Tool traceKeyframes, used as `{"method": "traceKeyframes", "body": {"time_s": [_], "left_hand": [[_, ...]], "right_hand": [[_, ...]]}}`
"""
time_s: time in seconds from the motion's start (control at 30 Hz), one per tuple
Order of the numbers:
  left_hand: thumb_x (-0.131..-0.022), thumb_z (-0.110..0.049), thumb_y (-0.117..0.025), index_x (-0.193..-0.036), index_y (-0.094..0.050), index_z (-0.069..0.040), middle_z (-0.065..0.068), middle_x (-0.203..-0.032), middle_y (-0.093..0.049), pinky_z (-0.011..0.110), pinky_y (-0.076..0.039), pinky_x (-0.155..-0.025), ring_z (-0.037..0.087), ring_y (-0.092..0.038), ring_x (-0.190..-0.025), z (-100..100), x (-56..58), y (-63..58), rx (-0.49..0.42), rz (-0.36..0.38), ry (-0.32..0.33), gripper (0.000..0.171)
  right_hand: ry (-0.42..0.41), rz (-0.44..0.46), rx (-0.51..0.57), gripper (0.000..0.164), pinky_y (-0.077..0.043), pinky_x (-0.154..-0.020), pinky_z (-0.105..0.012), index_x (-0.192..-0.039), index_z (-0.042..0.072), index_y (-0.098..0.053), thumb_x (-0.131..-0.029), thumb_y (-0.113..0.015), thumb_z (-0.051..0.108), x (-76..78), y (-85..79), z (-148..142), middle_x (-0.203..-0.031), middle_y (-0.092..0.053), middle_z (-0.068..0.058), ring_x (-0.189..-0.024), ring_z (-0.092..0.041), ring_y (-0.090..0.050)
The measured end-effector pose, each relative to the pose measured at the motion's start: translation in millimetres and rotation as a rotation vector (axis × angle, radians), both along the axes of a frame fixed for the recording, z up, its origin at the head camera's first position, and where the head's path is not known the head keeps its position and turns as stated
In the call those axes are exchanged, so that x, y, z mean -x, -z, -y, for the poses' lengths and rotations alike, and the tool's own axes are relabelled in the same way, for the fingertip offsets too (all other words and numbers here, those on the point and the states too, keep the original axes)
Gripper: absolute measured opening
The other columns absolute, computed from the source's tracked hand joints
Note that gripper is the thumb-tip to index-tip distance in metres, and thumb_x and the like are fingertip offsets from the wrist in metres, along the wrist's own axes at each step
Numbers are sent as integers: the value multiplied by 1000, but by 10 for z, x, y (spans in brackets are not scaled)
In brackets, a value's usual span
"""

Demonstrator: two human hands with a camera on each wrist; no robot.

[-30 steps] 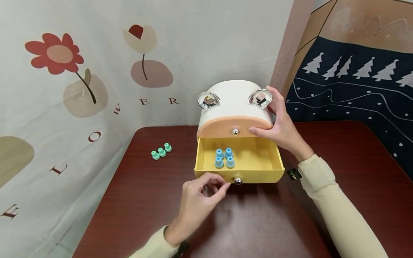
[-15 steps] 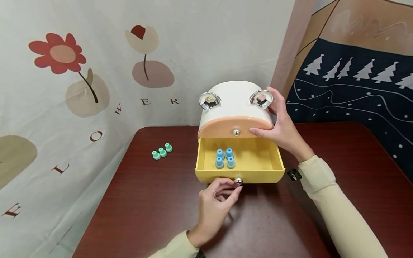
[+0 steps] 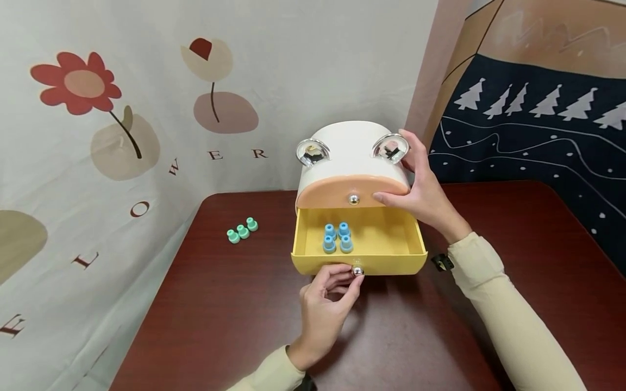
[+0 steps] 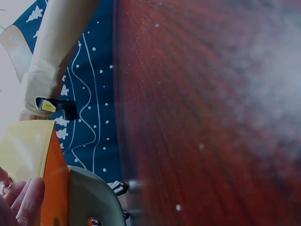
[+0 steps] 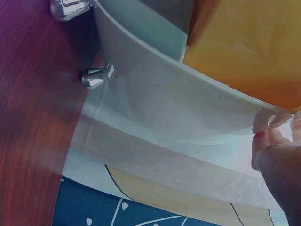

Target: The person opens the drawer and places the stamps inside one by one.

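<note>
A white drawer box [image 3: 349, 138] with two silver ears and short metal feet stands on the table. Its yellow lower drawer [image 3: 401, 265] is pulled out, with several blue stepped pegs [image 3: 346, 244] grouped in its left half. My left hand [image 3: 325, 312] pinches the drawer's silver knob [image 3: 358, 270] between thumb and fingers. With my right hand [image 3: 425, 193] I grip the box's upper right side, thumb on the orange upper drawer front [image 3: 325, 193] and fingers behind the right ear [image 3: 391, 147]. In the right wrist view, right fingertips [image 5: 261, 143] touch the white wall.
Three green pegs [image 3: 243, 232] stand in a slanting row on the dark red table [image 3: 235, 304], left of the box. Printed cloths hang behind the table: a pale flower one [image 3: 288, 70] and a navy one with trees [image 3: 528, 141].
My left hand has moved right along the drawer's front edge and taken hold of the knob. The right hand keeps its grip on the box, and the drawer stays pulled out.
</note>
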State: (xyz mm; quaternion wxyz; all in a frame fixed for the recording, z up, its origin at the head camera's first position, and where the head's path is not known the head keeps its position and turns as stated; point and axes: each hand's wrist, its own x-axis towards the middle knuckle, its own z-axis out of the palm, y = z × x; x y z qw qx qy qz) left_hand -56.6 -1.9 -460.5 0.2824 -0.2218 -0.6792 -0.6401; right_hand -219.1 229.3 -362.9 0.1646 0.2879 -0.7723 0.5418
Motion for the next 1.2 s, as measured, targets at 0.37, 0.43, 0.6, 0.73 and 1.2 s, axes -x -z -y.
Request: {"method": "traceKeyframes", "body": {"time_s": [0.37,0.43,0.6,0.73,1.2], "left_hand": [[-93,-1,-86,-109,-79,-5,4,-99,-82,31,-63,-64,19,-80,-82,16,197,-64,25,84,2,18],[-93,-2,-86,-108,-79,-5,4,-99,-82,31,-63,-64,19,-80,-82,12,250,-77,28,81,3,17],[-92,-1,-87,-107,-80,-4,6,-97,-82,30,-63,-64,21,-80,-78,15,354,-97,14,72,-9,16],[-92,0,-86,-107,-79,-4,8,-96,-82,29,-62,-62,21,-80,-76,24,408,-102,10,81,-7,17],[-94,-2,-86,-108,-78,-2,6,-96,-82,33,-63,-58,32,-79,-75,-21,610,-148,-46,167,24,16]], "right_hand": [[8,4,-15,126,-35,-120,-31,-173,24,-14,-79,-94,1,-49,7,-37,-160,-50,-18,-143,-30,-50],[3,3,-12,128,-34,-120,-30,-174,23,-12,-79,-94,-1,-59,-1,-50,-161,-48,-20,-144,-31,-49],[-3,2,-18,127,-34,-122,-33,-175,25,-13,-80,-93,-2,-57,-24,-36,-167,-45,-15,-149,-32,-47],[12,-41,-77,105,-40,-113,-32,-170,24,-39,-83,-93,0,-58,-25,-3,-159,-51,-7,-137,-28,-52],[39,-94,-123,72,-41,-84,-33,-149,20,-70,-84,-93,-3,-74,27,0,-121,-57,-6,-104,-18,-49]]}}
